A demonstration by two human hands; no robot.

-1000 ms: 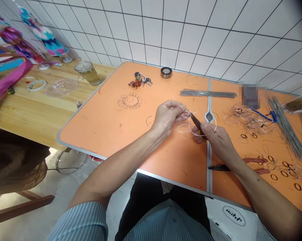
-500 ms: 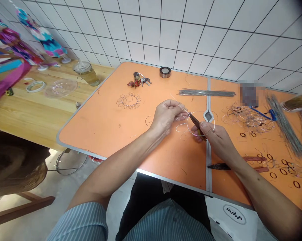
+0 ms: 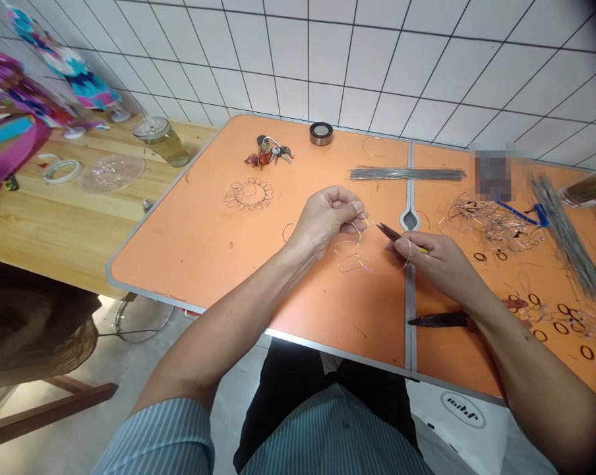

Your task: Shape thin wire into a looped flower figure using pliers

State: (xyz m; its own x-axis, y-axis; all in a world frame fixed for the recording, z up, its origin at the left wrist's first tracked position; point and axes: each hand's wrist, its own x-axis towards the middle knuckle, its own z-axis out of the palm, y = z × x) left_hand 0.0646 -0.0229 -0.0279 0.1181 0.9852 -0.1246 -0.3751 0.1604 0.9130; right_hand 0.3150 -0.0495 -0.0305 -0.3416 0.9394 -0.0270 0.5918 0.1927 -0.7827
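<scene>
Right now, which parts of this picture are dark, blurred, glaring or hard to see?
Head view: the upper right corner is dark; a pixelated patch hides its contents; the dressed figures look soft; glare whitens the table's front edge; the thin wire ring is faint.

Wire ring point(image 3: 359, 255): thin, bright metal | pliers point(image 3: 389, 233): dark metal, matt | wire bundle point(image 3: 407, 173): grey metal | tabletop point(image 3: 204, 254): smooth, semi-gloss | side table point(image 3: 45, 227): grained wood | wall point(image 3: 327, 49): glossy tile | tape roll point(image 3: 321, 138): glossy plastic look | sleeve point(image 3: 162, 435): matt cloth

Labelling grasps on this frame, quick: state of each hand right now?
Left hand: closed, pinching the looped wire.
Right hand: closed, holding the dark-nosed pliers.
</scene>
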